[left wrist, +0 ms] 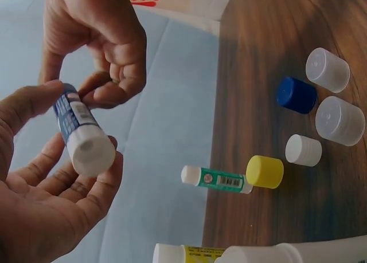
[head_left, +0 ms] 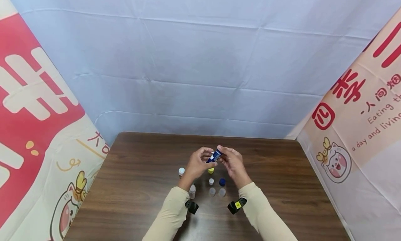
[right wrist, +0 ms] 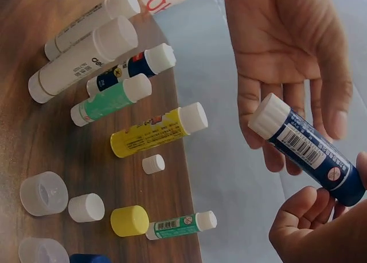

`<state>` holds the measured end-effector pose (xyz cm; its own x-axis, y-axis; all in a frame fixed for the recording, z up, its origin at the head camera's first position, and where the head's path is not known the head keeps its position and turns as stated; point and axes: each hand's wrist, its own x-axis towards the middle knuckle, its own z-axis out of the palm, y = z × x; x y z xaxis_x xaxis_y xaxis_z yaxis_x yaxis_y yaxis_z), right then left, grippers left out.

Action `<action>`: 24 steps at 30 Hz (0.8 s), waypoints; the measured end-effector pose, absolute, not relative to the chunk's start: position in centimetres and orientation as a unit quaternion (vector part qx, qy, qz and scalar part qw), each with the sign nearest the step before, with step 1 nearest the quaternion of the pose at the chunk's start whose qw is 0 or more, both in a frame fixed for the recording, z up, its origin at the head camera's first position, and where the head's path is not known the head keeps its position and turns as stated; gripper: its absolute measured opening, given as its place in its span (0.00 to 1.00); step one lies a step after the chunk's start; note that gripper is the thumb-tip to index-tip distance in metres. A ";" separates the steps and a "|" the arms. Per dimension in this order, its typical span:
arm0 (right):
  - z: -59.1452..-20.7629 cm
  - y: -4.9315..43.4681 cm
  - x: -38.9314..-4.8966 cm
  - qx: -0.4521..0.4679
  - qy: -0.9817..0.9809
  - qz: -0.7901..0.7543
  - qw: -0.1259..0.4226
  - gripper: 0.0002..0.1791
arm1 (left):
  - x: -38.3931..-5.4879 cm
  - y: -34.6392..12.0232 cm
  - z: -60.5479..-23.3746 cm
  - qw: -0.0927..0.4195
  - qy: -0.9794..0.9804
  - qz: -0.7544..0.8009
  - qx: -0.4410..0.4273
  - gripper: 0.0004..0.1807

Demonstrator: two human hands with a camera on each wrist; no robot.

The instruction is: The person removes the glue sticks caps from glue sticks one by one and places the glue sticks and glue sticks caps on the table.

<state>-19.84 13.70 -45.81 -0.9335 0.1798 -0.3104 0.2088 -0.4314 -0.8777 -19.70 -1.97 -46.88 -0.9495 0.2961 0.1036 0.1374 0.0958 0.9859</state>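
A dark blue glue stick with a white end is held up over the table, tilted. My right hand pinches its blue end between thumb and curled fingers. Around its white end, my left hand spreads fairly straight fingers, with the thumb apart from the barrel in the right wrist view. Below the hands stand a yellow cap, a white cap, a blue cap and two translucent caps. A small green glue stick stands beyond the yellow cap.
To the left, a row of upright glue sticks holds a yellow one, a green one, a dark blue one and two large white ones. A tiny white cap is beside them. Cloth hangs behind the brown table.
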 end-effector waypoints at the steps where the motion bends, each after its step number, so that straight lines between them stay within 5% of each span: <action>1: -45.9 13.6 -19.9 0.182 0.534 -0.825 0.008 0.09 | -19.7 -1.9 -46.9 0.063 0.736 0.658 0.146 0.26; 16: -46.1 12.6 -19.7 0.191 0.537 -0.822 0.002 0.12 | -19.3 -1.5 -47.0 0.027 0.776 0.625 0.086 0.18; 24: -46.1 11.6 -19.5 0.185 0.574 -0.796 -0.056 0.15 | -19.4 -1.2 -47.2 -0.006 0.789 0.612 0.057 0.15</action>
<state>-19.50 11.62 -46.13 -0.9254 0.3012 -0.2299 0.1230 -0.3350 -0.9341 -19.36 -1.23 -47.22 -0.9934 0.0828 0.0787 0.0968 0.2438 0.9650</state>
